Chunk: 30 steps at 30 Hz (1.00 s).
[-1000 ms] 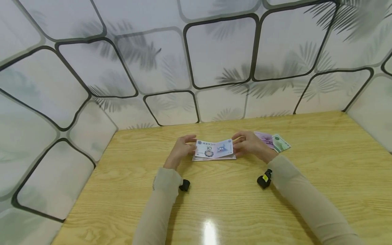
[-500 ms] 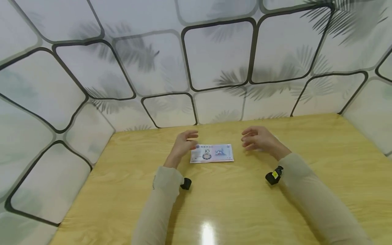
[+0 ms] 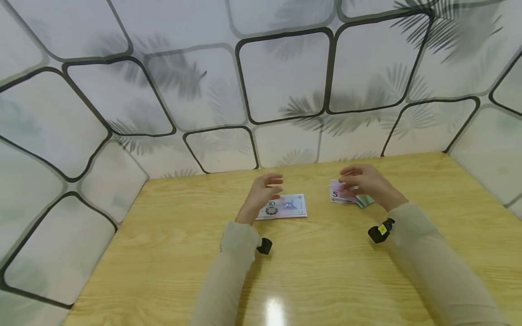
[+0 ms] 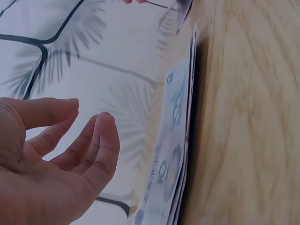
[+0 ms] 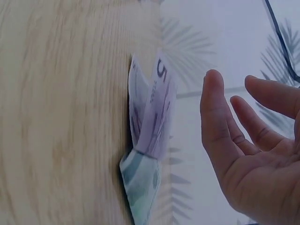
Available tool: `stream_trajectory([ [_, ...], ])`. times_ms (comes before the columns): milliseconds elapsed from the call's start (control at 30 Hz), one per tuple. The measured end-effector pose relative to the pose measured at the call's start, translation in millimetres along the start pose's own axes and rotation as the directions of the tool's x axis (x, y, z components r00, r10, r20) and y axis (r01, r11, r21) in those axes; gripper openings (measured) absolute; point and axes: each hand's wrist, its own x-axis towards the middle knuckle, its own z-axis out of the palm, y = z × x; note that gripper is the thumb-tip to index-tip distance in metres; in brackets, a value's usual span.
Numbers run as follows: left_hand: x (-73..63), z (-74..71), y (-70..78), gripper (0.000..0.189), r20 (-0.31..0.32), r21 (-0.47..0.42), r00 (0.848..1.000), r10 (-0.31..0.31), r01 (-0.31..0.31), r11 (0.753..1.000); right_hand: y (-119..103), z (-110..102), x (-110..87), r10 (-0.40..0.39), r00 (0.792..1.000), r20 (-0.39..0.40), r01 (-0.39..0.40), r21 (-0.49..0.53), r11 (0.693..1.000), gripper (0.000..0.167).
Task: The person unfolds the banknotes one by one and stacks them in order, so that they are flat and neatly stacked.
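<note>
A small stack of banknotes, a blue 10 note (image 3: 290, 206) on top, lies on the table in the head view. My left hand (image 3: 263, 194) hovers over the stack's left end, fingers loosely bent and holding nothing. In the left wrist view a gap shows between that hand and the 10 note (image 4: 169, 140). To the right, my right hand (image 3: 367, 184) hangs above purple 5 notes (image 3: 337, 192) and a green note (image 3: 364, 200), partly covering them. In the right wrist view the purple notes (image 5: 157, 112) overlap the green note (image 5: 143, 183), and the hand's relaxed fingers stand apart from them.
The light wood table (image 3: 310, 267) reaches back to a white wall (image 3: 285, 90) with dark outlines and leaf prints. Each sleeve carries a small black camera at the wrist, one on the left (image 3: 265, 246) and one on the right (image 3: 381, 230).
Both hands held the 10 note above the stack, then let it down onto it. My right hand has moved right, over the purple and green notes; my left hand has shifted right over the stack.
</note>
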Motion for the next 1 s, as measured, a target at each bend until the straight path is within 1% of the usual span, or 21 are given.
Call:
stream_trajectory([
  [100,3.4,9.9,1.4,0.043,0.029,-0.026,1.0,-0.004,0.004,1.0,3,-8,-2.5,0.0,1.0,-0.009,0.0,-0.008,1.0,0.052],
  [233,8.3,22.8,1.9,0.041,0.066,-0.076,0.998,-0.003,0.008,0.997,7,-19,-4.9,0.005,1.0,-0.029,-0.006,-0.011,1.0,0.051],
  [433,12.9,42.1,-1.4,0.039,0.094,-0.142,0.995,-0.038,0.051,0.989,13,-25,-5.1,0.047,0.998,-0.031,-0.047,-0.008,0.999,0.05],
  [600,15.5,54.8,-0.4,0.037,0.116,-0.155,0.992,-0.043,0.061,0.986,15,-28,-6.4,0.074,0.997,-0.025,-0.075,-0.037,0.997,0.054],
  [733,18.6,63.4,2.2,0.037,0.125,-0.146,0.99,-0.072,0.09,0.985,15,-30,-7.0,0.094,0.995,-0.027,-0.095,-0.049,0.994,0.053],
  [833,20.6,68.6,3.3,0.036,0.119,-0.142,0.988,-0.099,0.115,0.983,14,-30,-6.9,0.107,0.994,-0.023,-0.108,-0.042,0.993,0.053],
  [1000,24.8,75.2,1.3,0.036,0.121,-0.138,0.985,-0.124,0.141,0.98,13,-29,-6.3,0.122,0.992,-0.013,-0.123,-0.053,0.991,0.053],
])
